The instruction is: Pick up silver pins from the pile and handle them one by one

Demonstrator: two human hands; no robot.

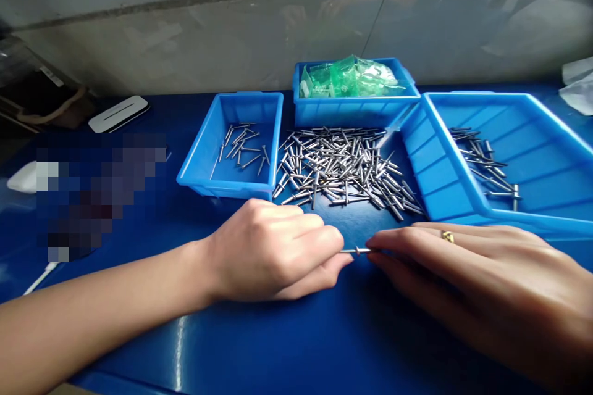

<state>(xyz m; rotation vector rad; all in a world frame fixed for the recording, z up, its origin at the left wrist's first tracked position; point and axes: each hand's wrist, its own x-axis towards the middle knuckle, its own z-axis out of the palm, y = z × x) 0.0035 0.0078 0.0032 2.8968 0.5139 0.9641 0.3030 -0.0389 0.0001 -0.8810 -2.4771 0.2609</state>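
A thin metal blind rivet lies level between my two hands, above the blue table. My left hand is closed and pinches the rivet's thin end. The fingertips of my right hand grip its other end; a gold ring is on one finger. Just beyond my hands, a heap of similar rivets is spread on the table. Several more lie in the small blue bin left of the heap. The larger blue bin on the right also holds rivets, gathered at its left side.
Behind the heap, a blue bin contains green and clear plastic bags. A white device lies at the back left, near a blurred-out object and a white cable. A wall rises behind the table.
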